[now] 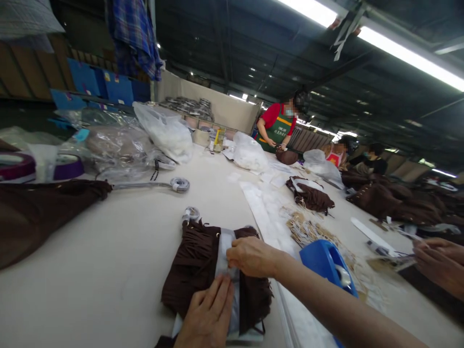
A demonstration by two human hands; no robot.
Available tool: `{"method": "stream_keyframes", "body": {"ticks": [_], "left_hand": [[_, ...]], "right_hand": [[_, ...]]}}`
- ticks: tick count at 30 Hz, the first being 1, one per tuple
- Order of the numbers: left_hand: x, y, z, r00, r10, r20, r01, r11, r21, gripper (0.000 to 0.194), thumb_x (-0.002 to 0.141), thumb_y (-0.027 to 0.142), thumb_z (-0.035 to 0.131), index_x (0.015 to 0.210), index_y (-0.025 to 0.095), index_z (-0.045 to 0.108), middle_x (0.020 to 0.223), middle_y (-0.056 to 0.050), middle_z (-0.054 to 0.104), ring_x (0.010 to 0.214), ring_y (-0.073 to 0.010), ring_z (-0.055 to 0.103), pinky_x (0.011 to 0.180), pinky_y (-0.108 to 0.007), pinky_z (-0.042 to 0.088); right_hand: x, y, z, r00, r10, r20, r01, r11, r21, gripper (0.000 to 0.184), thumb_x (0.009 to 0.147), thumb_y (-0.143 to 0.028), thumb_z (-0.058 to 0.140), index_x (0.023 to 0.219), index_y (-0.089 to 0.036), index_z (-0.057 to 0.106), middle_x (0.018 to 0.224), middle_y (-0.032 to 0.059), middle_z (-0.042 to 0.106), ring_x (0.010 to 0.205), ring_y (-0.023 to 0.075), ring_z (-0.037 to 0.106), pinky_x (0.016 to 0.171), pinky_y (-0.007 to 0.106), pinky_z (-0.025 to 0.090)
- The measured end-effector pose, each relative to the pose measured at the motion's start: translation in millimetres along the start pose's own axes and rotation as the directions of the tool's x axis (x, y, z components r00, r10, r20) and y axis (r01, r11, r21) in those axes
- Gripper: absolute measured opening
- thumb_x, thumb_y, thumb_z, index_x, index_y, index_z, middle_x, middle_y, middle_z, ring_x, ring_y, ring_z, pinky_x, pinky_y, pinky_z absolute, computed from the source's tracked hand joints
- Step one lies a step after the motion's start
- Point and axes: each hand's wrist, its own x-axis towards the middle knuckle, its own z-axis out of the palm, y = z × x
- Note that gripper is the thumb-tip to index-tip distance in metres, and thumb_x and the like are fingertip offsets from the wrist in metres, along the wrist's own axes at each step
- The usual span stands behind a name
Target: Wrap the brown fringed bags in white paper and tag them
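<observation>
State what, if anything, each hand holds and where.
The left hand lies flat against the grey strip, holding nothing. The right hand curls over its upper part; whether it pinches cannot be told.

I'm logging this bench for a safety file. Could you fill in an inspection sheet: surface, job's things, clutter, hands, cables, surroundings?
Surface: pale table, partly covered.
Job's things: brown fringed bundle, grey strip across it.
Clutter: plastic bags, purple rolls, blue dispenser, tan scraps.
Hands: left hand flat against bundle and strip; right hand curled at the strip, grip unclear.
Cables: nothing seen for certain; grey coil beyond the bundle.
Surroundings: co-worker across the table, another person's hands at right, lit lamps overhead.
</observation>
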Motion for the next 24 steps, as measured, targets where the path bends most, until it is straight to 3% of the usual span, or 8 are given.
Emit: {"method": "stream_keyframes", "body": {"ticks": [4,9,11,14,17,20,22,24], "left_hand": [[-2,-1,3.5,1.0,0.012,-0.008,-0.012,1.0,0.002,0.043,0.077,0.006,0.037,0.117,0.011,0.053,0.123,-0.009,0.055,0.118,-0.0216,0.042,0.083,-0.028,0.033],[-4,-2,4.9,1.0,-0.001,0.008,0.001,1.0,-0.015,0.046,0.076,0.008,0.039,0.12,0.013,0.051,0.122,-0.007,0.056,0.119,-0.0191,0.041,0.083,-0.027,0.035],[-3,-2,2.8,1.0,-0.002,0.003,0.002,1.0,-0.015,0.046,0.075,0.008,0.04,0.12,0.012,0.051,0.121,-0.008,0.056,0.118,-0.0195,0.042,0.084,-0.028,0.035],[-1,-2,-1.4,1.0,0.018,0.0,-0.018,1.0,-0.02,0.047,0.074,0.009,0.042,0.12,0.009,0.05,0.122,-0.01,0.055,0.118,-0.0213,0.042,0.084,-0.028,0.036],[-1,1,-3.0,1.0,-0.015,-0.003,0.015,0.998,-0.054,0.047,0.074,0.009,0.041,0.12,0.008,0.049,0.122,-0.012,0.055,0.117,-0.0228,0.043,0.084,-0.03,0.038],[-2,5,-3.1,0.995,-0.095,-0.021,0.091,0.987,-0.13,0.038,0.077,0.008,0.039,0.113,0.008,0.052,0.118,-0.013,0.056,0.117,-0.022,0.045,0.088,-0.03,0.039],[-2,6,-6.7,0.992,-0.116,-0.048,0.106,0.979,-0.172,0.031,0.08,0.006,0.038,0.106,0.009,0.054,0.113,-0.012,0.058,0.115,-0.02,0.047,0.091,-0.029,0.04],[-2,2,-15.8,0.991,-0.116,-0.059,0.101,0.97,-0.22,0.025,0.083,0.007,0.039,0.101,0.012,0.055,0.108,-0.011,0.059,0.111,-0.018,0.05,0.092,-0.028,0.042]], "right_hand": [[12,11,6,0.999,0.051,0.001,-0.051,0.994,0.093,0.008,0.072,-0.025,0.071,0.068,-0.018,0.067,0.062,-0.0001,0.063,0.065,0.0138,0.059,0.057,0.021,0.034],[16,34,15,0.968,0.204,-0.143,-0.175,0.966,0.193,0.038,0.056,-0.039,0.081,0.082,-0.017,0.063,0.063,-0.0031,0.06,0.058,0.0124,0.054,0.051,0.02,0.033],[7,33,17,0.934,0.269,-0.237,-0.22,0.952,0.213,0.032,0.063,-0.033,0.077,0.085,-0.017,0.061,0.067,-0.0019,0.06,0.061,0.0126,0.053,0.054,0.021,0.036],[-16,13,29,0.862,0.337,-0.38,-0.267,0.937,0.225,0.005,0.083,-0.017,0.056,0.084,-0.015,0.06,0.083,0.0047,0.062,0.077,0.0147,0.054,0.069,0.025,0.041],[-37,-21,59,0.811,0.254,-0.526,-0.178,0.965,0.191,0.021,0.088,-0.013,0.042,0.097,-0.016,0.06,0.1,0.0085,0.063,0.097,0.0191,0.052,0.085,0.033,0.039],[-47,-48,97,0.749,0.104,-0.654,-0.056,0.994,0.095,0.038,0.082,-0.011,0.044,0.119,-0.017,0.052,0.121,0.0083,0.058,0.115,0.0248,0.045,0.096,0.042,0.032],[-51,-57,112,0.716,0.072,-0.694,-0.018,0.996,0.085,0.047,0.077,-0.012,0.047,0.123,-0.019,0.049,0.124,0.006,0.057,0.117,0.0258,0.045,0.1,0.046,0.028],[-56,-60,117,0.718,0.042,-0.694,0.049,0.993,0.111,0.043,0.074,-0.012,0.047,0.115,-0.023,0.054,0.115,0.0016,0.063,0.112,0.0236,0.05,0.101,0.046,0.028]]}}
